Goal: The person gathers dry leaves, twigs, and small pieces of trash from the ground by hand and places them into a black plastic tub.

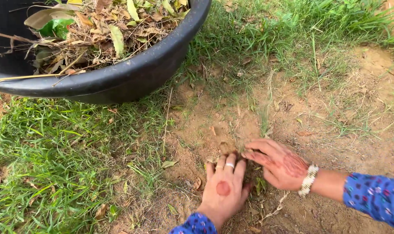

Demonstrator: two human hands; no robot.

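Observation:
My left hand [224,190] lies palm down on bare brown soil [231,117], fingers together and pointing away, with rings on two fingers and a red dot on its back. My right hand [276,164] comes in from the right, fingers curled down onto the ground just beside the left fingertips. Between and under the two hands sits a small clump of dry leaves and grass bits [257,182]. Whether either hand grips any of it is hidden. A beaded bracelet [309,179] circles the right wrist, above a blue patterned sleeve [376,197].
A large black tub [132,73] filled with dry leaves, twigs and grass stands at the upper left. Green grass [54,151] covers the left side and the top of the view. Loose dry leaves lie scattered on the dirt.

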